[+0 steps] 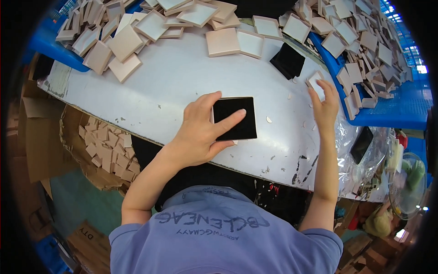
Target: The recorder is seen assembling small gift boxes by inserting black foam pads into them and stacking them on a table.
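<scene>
Head view, left hand: the left hand [198, 130] is partly closed about a shallow square box [255, 119] with a black insert [232, 130]; one finger lies straight across the insert, the thumb is at the near edge, another fingertip at the far corner.
Box position: at the middle of the white worktable [159, 91], near its front edge; the left hand hides part of its left side.
Right hand: the right hand [325, 109] is half open, fingers curved, thumb and fingertips at a small pale tray [316, 85]; whether it grips or only touches the tray, I cannot tell.
Black pads: a stack of black pads [288, 60] lies just beyond the tray, slightly fanned.
Between the hands: loose scraps, one a pale crescent [268, 119].
Far edge: pale box halves [223, 42] lie heaped and overlapping, thickest at the left.
Right side: a blue crate [392, 107] piled with more halves hems in the right hand; below it, crinkled clear plastic [344, 137] lies beside the forearm, with a black panel [362, 145] on it.
Lower left: a cardboard carton [68, 123] holds small flat pieces [109, 148].
Lower right: a caged fan [414, 176] stands near another person [379, 221].
</scene>
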The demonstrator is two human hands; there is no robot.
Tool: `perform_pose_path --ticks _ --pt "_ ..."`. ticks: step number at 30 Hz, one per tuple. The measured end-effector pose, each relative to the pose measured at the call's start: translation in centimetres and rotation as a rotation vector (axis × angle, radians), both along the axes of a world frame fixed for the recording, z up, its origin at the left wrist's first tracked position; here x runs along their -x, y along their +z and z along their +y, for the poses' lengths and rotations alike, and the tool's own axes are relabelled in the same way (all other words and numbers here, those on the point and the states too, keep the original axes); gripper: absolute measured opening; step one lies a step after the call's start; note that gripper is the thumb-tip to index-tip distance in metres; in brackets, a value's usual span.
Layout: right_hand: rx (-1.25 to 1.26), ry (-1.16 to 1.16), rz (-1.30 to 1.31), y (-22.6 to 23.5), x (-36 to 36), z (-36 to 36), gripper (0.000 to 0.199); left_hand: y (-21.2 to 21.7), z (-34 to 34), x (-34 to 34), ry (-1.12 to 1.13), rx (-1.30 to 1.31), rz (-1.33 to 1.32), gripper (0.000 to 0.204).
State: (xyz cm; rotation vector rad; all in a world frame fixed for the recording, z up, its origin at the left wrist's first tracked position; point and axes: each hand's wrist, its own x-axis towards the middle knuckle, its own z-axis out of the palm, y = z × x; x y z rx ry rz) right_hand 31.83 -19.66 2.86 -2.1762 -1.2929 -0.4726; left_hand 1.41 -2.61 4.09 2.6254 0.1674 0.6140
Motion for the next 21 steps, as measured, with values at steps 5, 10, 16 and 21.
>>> perform_pose_path --ticks 5,10,16,21 --pt "0.207 -0.165 -0.229 -3.7 -2.6 -3.1 0.012 -0.4 0.1 0.0 -0.031 0.137 0.012 0.063" --pt "-0.205 -0.014 0.469 1.1 1.6 -1.3 0.018 -1.2 -0.4 -0.1 -0.007 0.252 -0.037 0.056" --pt "-0.368 0.047 1.708 3.0 6.1 4.8 0.031 0.2 -0.5 -0.3 -0.06 0.072 -0.005 0.039" --pt "-0.054 0.206 1.527 1.1 6.7 8.3 0.032 -0.3 0.1 -0.4 -0.089 0.094 0.032 0.056"
